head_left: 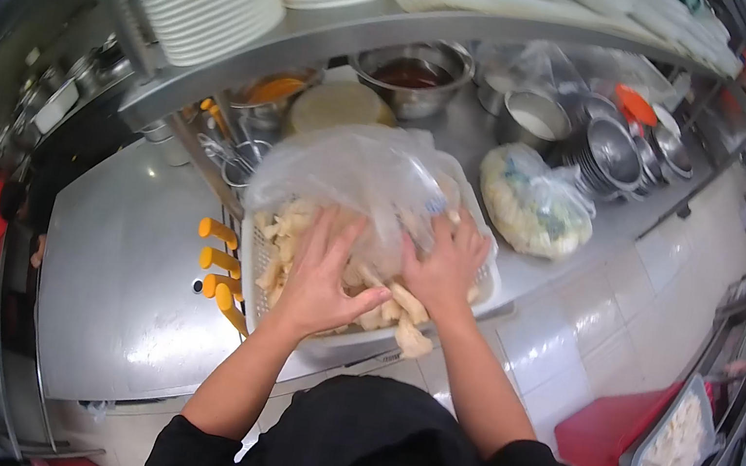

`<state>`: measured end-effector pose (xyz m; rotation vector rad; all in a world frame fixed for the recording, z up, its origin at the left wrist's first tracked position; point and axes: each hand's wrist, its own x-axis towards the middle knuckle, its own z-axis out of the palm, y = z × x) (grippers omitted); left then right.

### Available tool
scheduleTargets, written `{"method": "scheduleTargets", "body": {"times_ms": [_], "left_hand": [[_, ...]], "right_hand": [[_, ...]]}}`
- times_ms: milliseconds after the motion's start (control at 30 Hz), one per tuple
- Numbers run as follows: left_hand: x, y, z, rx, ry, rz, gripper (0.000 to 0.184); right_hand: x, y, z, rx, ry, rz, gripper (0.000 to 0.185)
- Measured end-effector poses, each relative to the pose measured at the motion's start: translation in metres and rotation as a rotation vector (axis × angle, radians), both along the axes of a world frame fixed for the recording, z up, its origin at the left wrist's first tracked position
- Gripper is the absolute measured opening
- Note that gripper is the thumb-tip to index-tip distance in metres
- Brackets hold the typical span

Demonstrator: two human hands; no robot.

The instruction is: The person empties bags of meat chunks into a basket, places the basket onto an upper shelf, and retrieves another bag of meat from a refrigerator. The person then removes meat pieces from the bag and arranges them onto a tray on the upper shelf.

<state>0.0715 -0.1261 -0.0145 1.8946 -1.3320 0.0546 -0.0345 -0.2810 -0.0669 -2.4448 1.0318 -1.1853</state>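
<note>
Steel surfaces and a pale tiled floor make up the kitchen, with a metal shelf above the worktop. Palm down, the left hand lies open with fingers spread and thumb out to the side, over pale beige, irregular chunks of food. Beside it, the right hand is partly open, its fingers slightly bent against a clear plastic bag; whether it pinches the plastic I cannot tell. Both hands are inside the rim of a white perforated plastic basket, which stands directly before the person and holds the chunks, the bag spread over its far part. One chunk juts over the near rim. Along the basket's left side stand several yellow handles, with metal whisks farther back. To the right sits a knotted clear bag of pale green and white contents. Behind the basket are a pale round slab and a steel bowl of dark reddish liquid. Stacked white dishes fill the shelf's left part.
</note>
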Motion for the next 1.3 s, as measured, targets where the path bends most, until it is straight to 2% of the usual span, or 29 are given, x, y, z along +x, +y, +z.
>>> {"method": "scheduleTargets", "body": {"times_ms": [100, 133, 233, 267, 333, 400, 500, 567, 633, 700, 800, 933, 1033, 1133, 1167, 1233, 1300], "left_hand": [[-0.034, 0.013, 0.005, -0.151, -0.24, -0.236, 0.069], [-0.051, 0.02, 0.013, -0.071, -0.279, -0.416, 0.047], [-0.056, 0.008, -0.031, 0.163, -0.505, -0.502, 0.029], [-0.045, 0.007, -0.031, 0.301, -0.628, -0.506, 0.023], [-0.043, 0.014, -0.033, 0.362, -0.602, -0.496, 0.024], [-0.042, 0.015, -0.03, 0.416, -0.569, -0.489, 0.027], [-0.044, 0.012, -0.032, 0.448, -0.581, -0.475, 0.032], [-0.043, 0.012, -0.036, 0.445, -0.585, -0.498, 0.038], [-0.042, 0.012, -0.038, 0.407, -0.594, -0.506, 0.04], [-0.039, 0.012, -0.041, 0.364, -0.591, -0.526, 0.045], [-0.035, 0.018, -0.05, 0.232, -0.603, -0.566, 0.045], [-0.049, 0.029, -0.033, 0.113, -0.333, -0.644, 0.039], [-0.086, 0.017, -0.028, 0.159, 0.186, -1.131, 0.035], [-0.134, 0.007, -0.106, 0.36, 0.353, -1.118, 0.029], [-0.144, 0.009, -0.138, 0.566, 0.457, -1.011, 0.024], [-0.155, 0.018, -0.229, 0.735, 0.564, -0.807, 0.022], [-0.155, 0.036, -0.338, 0.865, 0.674, -0.658, 0.024]], "right_hand": [[-0.002, 0.008, 0.008, 0.051, 0.011, -0.017, 0.058], [-0.001, 0.005, 0.007, 0.053, 0.007, -0.028, 0.058], [0.0, 0.002, 0.004, 0.085, 0.031, 0.0, 0.06], [0.001, -0.002, 0.01, 0.11, 0.041, 0.022, 0.062], [-0.02, -0.005, 0.01, 0.183, 0.06, 0.135, 0.065], [-0.059, -0.017, 0.04, 0.239, 0.038, 0.317, 0.069], [-0.132, -0.034, 0.04, 0.246, -0.299, 0.277, 0.066], [-0.177, -0.051, -0.022, 0.486, -0.433, 0.046, 0.057], [-0.216, -0.053, -0.087, 0.858, -0.553, -0.261, 0.048], [-0.254, -0.035, -0.149, 1.062, -0.521, -0.52, 0.044], [-0.297, 0.032, -0.233, 1.279, -0.525, -0.714, 0.038], [-0.326, 0.128, -0.257, 1.405, -0.444, -0.853, 0.035], [-0.339, 0.167, -0.262, 1.453, -0.326, -0.832, 0.034], [-0.351, 0.18, -0.323, 1.407, -0.212, -0.789, 0.034], [-0.351, 0.183, -0.345, 1.358, -0.086, -0.78, 0.035], [-0.341, 0.177, -0.356, 1.268, 0.052, -0.736, 0.036], [-0.338, 0.18, -0.384, 1.308, -0.036, -0.776, 0.039]]}}
